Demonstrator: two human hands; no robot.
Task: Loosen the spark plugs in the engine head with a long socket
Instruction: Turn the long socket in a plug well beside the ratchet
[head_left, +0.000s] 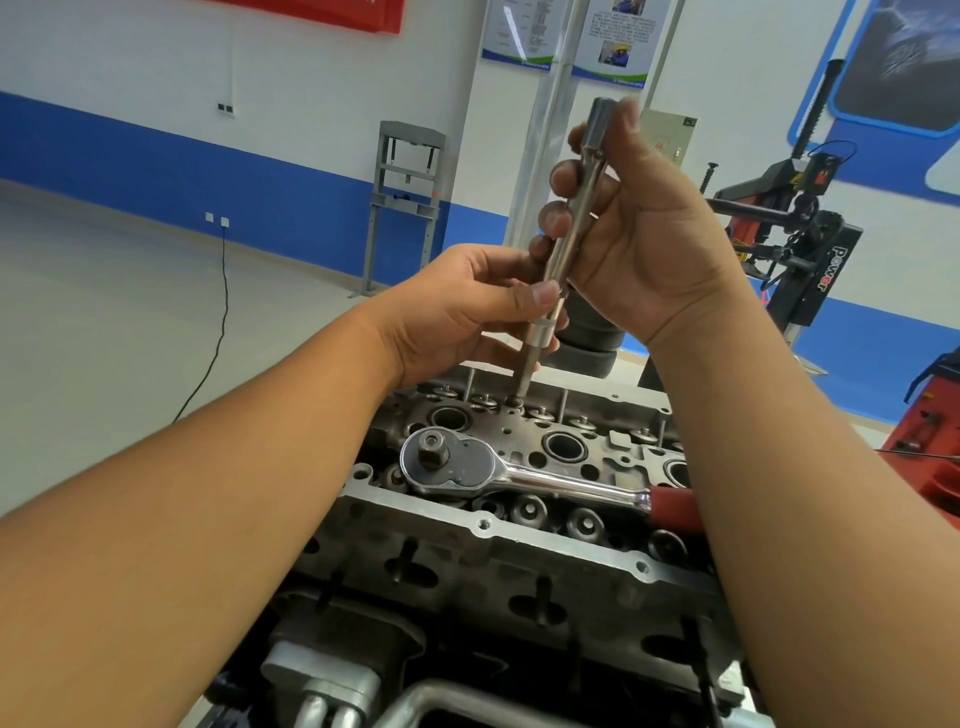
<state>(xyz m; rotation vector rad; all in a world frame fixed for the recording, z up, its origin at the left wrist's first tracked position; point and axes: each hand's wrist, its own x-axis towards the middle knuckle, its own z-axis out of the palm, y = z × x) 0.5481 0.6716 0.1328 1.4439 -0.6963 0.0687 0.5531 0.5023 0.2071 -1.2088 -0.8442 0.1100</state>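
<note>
Both hands hold a long silver socket (569, 228) nearly upright above the grey engine head (519, 540). My right hand (649, 228) grips its upper half, fingers curled round the shaft. My left hand (467, 312) pinches its lower part, thumb pressed against it. A thin dark piece (522, 376) sticks out of the socket's lower end and reaches down to the head's far edge. A ratchet wrench (467, 462) with a chrome shaft and red handle lies across the head, its square drive facing up. Round spark plug wells (563, 447) open in the head's top.
A red and black tyre changer (810, 249) stands at the right, with another red machine (930, 431) nearer. A grey metal press frame (405, 202) stands by the blue and white wall. Stacked tyres (587, 338) sit behind the engine. A black cable (221, 322) crosses the floor.
</note>
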